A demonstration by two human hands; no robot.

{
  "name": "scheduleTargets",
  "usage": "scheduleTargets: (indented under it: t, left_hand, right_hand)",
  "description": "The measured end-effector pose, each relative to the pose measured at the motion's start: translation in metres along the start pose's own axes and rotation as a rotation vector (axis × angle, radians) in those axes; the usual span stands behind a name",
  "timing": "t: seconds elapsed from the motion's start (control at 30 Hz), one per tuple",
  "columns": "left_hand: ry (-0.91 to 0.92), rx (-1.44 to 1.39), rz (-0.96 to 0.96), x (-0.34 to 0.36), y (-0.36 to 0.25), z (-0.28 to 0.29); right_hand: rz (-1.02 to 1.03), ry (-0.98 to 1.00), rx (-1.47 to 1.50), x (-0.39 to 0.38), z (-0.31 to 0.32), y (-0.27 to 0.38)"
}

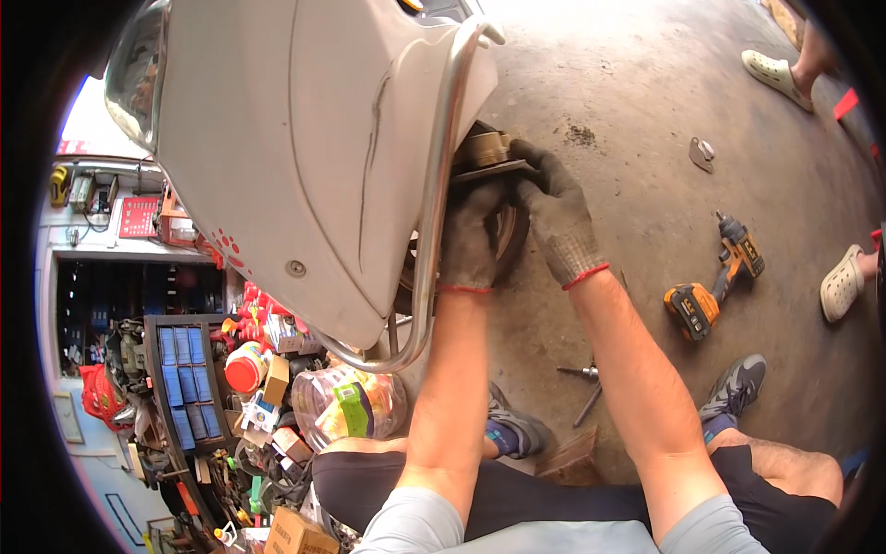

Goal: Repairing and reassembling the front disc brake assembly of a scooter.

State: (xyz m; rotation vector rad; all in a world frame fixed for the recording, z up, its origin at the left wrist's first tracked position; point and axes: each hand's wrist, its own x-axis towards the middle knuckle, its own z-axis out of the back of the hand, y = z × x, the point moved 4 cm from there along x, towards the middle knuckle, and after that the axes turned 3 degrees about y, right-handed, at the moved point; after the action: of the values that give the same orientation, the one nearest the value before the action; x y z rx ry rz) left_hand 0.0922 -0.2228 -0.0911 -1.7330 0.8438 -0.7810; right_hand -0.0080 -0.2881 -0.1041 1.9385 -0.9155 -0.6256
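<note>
A pale scooter body (277, 138) with a bent chrome guard bar (434, 212) fills the upper left. Both my hands wear dark gloves with red cuffs and work beside the wheel (512, 235) under its edge. A gold-coloured metal part (486, 148), resembling a brake caliper, sits there above a flat dark plate (494, 173). My right hand (558, 212) is closed at its right side, index finger on the part and thumb near the plate. Below the plate, my left hand (471, 240) is curled; its fingertips and whatever they grip are hidden.
On the concrete floor to the right lie an orange-and-black cordless driver (724, 272), a small flat metal piece (701, 154) and a T-shaped tool (586, 392). Another person's clogs (842, 282) stand at far right. Left are a clear plastic jar (318, 406) and blue boxes (189, 379).
</note>
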Motion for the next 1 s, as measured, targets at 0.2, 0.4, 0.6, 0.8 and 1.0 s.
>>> scheduleTargets:
  t: [0.2,0.4,0.6,0.8,1.0]
  left_hand:
    - [0.02,-0.225,0.065,0.001,0.003,0.002]
    - [0.1,-0.435,-0.024,0.005,-0.005,-0.013]
    - [0.067,-0.45,-0.045,0.007,-0.014,-0.014]
    - [0.089,-0.463,0.008,0.008,-0.013,-0.007]
    - [0.139,-0.461,0.02,0.01,-0.009,-0.008]
  right_hand:
    - [0.04,-0.311,-0.159,-0.024,0.028,-0.004]
    - [-0.176,-0.353,-0.803,-0.045,0.143,-0.063]
    - [-0.472,-0.134,-1.406,-0.112,0.195,-0.124]
    - [-0.447,-0.165,-1.664,-0.15,0.208,-0.161]
    - [-0.518,-0.074,-1.595,-0.137,0.223,-0.159]
